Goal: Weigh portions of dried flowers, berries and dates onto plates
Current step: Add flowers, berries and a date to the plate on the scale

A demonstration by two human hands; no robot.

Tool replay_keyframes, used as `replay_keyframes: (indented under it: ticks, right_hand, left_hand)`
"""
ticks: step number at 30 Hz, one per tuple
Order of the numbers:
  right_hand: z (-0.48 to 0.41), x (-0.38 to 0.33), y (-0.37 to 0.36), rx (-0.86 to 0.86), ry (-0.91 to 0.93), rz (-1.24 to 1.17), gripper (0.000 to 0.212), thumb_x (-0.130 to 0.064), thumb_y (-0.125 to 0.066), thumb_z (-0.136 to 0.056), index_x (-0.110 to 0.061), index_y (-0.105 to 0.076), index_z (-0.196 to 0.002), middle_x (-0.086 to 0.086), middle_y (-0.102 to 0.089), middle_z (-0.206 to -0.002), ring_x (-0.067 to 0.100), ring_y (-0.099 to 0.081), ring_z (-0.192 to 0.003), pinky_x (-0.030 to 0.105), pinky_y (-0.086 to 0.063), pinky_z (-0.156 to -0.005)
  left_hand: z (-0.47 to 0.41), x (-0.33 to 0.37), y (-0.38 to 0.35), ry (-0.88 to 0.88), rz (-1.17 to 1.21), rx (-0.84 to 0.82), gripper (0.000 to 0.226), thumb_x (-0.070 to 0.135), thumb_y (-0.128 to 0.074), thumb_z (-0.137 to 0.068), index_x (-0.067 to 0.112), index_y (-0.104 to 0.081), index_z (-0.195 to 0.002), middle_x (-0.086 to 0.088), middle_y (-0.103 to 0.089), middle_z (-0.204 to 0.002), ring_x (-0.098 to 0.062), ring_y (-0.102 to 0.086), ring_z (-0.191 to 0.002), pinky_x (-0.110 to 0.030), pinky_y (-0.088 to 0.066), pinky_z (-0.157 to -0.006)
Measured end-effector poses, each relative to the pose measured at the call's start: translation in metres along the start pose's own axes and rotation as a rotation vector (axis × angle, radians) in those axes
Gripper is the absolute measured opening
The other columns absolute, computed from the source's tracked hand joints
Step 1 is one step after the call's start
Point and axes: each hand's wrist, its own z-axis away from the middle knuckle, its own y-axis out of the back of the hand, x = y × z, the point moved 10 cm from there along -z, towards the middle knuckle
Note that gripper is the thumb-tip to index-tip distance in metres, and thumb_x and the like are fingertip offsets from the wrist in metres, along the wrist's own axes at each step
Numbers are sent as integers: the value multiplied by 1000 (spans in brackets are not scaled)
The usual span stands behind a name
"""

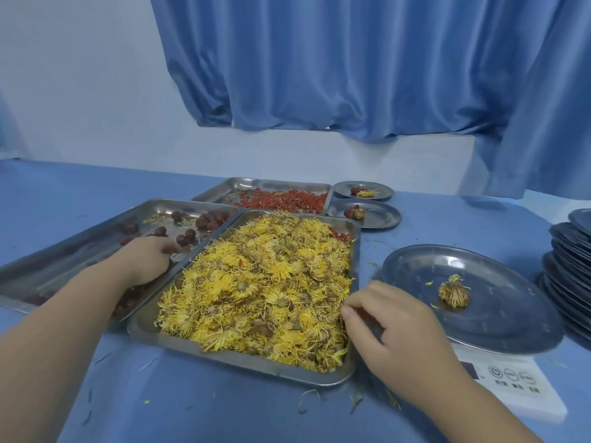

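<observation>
Fingers (171,249) of the left hand (147,260), seen from the head camera, curl downward into the date tray (64,266), with their tips among the dates (188,235). I cannot tell whether they hold one. The left forearm stretches across the near corner of that tray.

The right hand (390,324) sits at the right rim of the flower tray (240,359). Its fingers are bent and the thumb and forefinger are drawn close together over the edge of the dried flowers (265,282). Whether anything is pinched between them is not clear.

The yellow flowers fill their tray in a thick heap, with a few red bits at the far right corner. The date tray lies just left of it, touching or nearly so, and its dates are scattered mostly at the far end. Behind both stands a third tray (230,187) holding red berries (287,199).

To the right of the flower tray, a plate (479,330) rests on a white scale (511,382) and carries a single flower (454,294) near its middle. Two smaller plates lie further back, beside the berry tray: the far plate (380,187) and the nearer plate (383,220), each with a small mixed portion. A stack of plates (569,282) stands at the right edge.

Everything sits on a blue-covered bench (192,410), with loose petals strewn about. A blue curtain (351,59) hangs behind.
</observation>
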Motion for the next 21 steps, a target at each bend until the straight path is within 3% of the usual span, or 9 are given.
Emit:
replay_keyframes:
  ticks: [7, 13, 17, 21]
  right_hand:
    - [2, 4, 2, 15, -2, -27, 14, -27, -56, -86, -26, -64, -75, -17, -54, -69, 4, -52, -66, 26, -48, -56]
    - [2, 4, 6, 36, -4, -69, 15, -26, -56, -86, -26, -65, -75, -17, -55, -67, 4, -53, -65, 28, -48, -55]
    - [2, 8, 13, 73, -13, -90, 16, -19, -62, -87, -25, -64, -73, -15, -56, -66, 6, -54, -64, 29, -47, -54]
    - [3, 13, 21, 120, -42, -111, 17, -23, -57, -86, -26, -62, -70, -15, -54, -63, 8, -54, -63, 24, -44, -55]
  left_hand:
    - [-11, 2, -4, 14, -31, -55, 48, -5, -41, -87, 20, -68, -118, -7, -65, -127, -25, -60, -114, -40, -46, -104]
    - [-9, -2, 3, 27, 84, 30, 35, -2, -48, -90, 23, -68, -103, -5, -70, -114, -22, -64, -102, -40, -51, -98]
    - [1, -10, 17, 57, 370, 160, 18, 5, -67, -86, 20, -68, -95, -3, -72, -99, -21, -67, -92, -38, -53, -87]
    - [19, -3, 39, 32, 626, 251, 17, 18, -74, -84, 26, -68, -97, 2, -70, -96, -18, -66, -87, -32, -45, -78]
